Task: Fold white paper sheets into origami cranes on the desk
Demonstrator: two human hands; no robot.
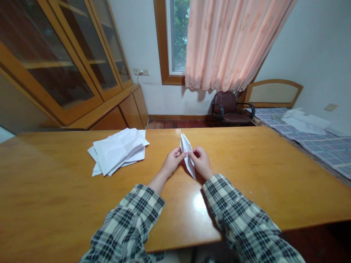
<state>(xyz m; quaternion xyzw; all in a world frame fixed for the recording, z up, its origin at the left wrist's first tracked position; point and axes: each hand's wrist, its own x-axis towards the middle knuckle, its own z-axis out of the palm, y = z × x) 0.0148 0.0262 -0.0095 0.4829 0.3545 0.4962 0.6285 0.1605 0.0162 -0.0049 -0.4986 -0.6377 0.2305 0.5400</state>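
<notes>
A folded piece of white paper [188,166], narrow and pointed at its ends, is held just above the middle of the wooden table. My left hand [173,160] pinches its left side between thumb and fingers. From the other side, my right hand [201,160] grips the same paper, with both thumbs close together near its centre. The inner folds are partly hidden behind the thumbs. To the left of my hands lies a loose stack of creased white sheets [119,149].
The wooden table [246,175] stretches wide on both sides. A glass-door cabinet [82,65] stands at the back left. Beyond the far edge are a brown armchair [229,109] and a pink curtain [227,44]. A bed [315,140] with white papers on it stands at the right.
</notes>
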